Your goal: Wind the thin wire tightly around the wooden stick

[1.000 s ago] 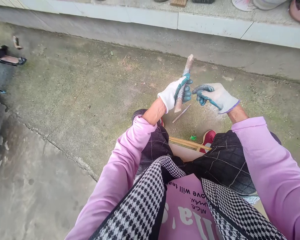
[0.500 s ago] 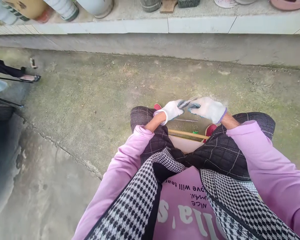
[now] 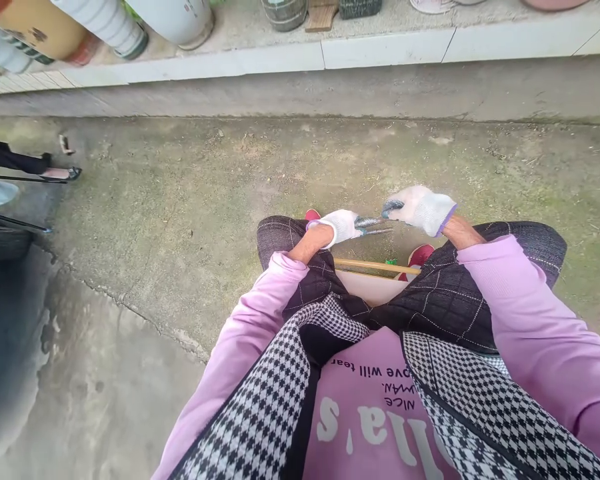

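Note:
My left hand [image 3: 343, 225], in a white glove with grey-blue fingertips, is closed on a thin grey metallic rod-like thing [image 3: 379, 231] whose exact kind I cannot make out. It sticks out toward the right. My right hand [image 3: 420, 208], in a white glove with a purple cuff, is held just right of it with fingers pinched together. Anything in those fingers is too small to see. Below both hands, between my knees, a yellow stick [image 3: 365, 265] runs across in front of a pale flat surface [image 3: 373, 287]. A small green thing [image 3: 391, 262] shows beside the stick.
Ahead is a raised ledge [image 3: 280, 61] with pots, including a white pot [image 3: 175, 20], and a small wooden block [image 3: 321, 17]. At the left are another person's foot [image 3: 60, 173] and a dark object [image 3: 3, 233]. Rough concrete ground [image 3: 180, 200] surrounds me.
My right hand has moved slightly right and up, away from my left hand, so a gap shows between them. My left hand has lowered slightly. The view has shifted a little.

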Action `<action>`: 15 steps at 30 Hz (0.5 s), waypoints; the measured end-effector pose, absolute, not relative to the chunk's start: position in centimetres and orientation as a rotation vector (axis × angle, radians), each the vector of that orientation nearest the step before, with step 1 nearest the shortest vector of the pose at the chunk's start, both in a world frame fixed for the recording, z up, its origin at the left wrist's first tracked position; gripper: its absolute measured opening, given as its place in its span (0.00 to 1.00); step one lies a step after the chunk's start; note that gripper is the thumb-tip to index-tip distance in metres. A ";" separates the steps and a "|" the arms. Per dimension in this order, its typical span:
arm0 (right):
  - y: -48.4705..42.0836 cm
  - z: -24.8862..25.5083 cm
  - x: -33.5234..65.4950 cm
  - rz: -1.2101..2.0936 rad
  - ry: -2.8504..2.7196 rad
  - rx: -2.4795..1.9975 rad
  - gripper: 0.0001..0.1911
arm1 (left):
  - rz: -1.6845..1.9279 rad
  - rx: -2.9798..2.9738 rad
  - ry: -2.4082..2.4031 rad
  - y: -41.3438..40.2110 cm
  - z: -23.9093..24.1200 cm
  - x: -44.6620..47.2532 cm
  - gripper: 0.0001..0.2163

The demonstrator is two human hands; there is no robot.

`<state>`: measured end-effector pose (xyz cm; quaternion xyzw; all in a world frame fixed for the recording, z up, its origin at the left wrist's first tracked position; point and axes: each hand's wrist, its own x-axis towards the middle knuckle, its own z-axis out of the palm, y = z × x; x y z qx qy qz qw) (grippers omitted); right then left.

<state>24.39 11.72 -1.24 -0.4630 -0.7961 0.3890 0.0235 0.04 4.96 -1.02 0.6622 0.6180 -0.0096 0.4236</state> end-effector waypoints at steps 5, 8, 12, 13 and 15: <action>12.1 -1.2 23.3 1.237 -2.423 -1.485 0.11 | -0.038 1.614 1.361 3.7 -0.5 -0.6 0.20; 12.4 -0.6 23.6 1.366 -2.300 -1.469 0.07 | 0.021 1.327 1.194 2.8 1.4 -0.9 0.12; 11.8 -0.2 23.8 1.549 -2.056 -1.467 0.06 | 0.384 1.035 1.188 3.5 4.2 -2.0 0.14; 11.6 -0.1 23.7 1.582 -2.001 -1.462 0.07 | 0.489 0.987 1.231 4.1 4.5 -2.3 0.15; 11.3 0.1 23.1 1.590 -1.992 -1.449 0.07 | 0.641 0.913 1.358 5.4 4.7 -2.9 0.16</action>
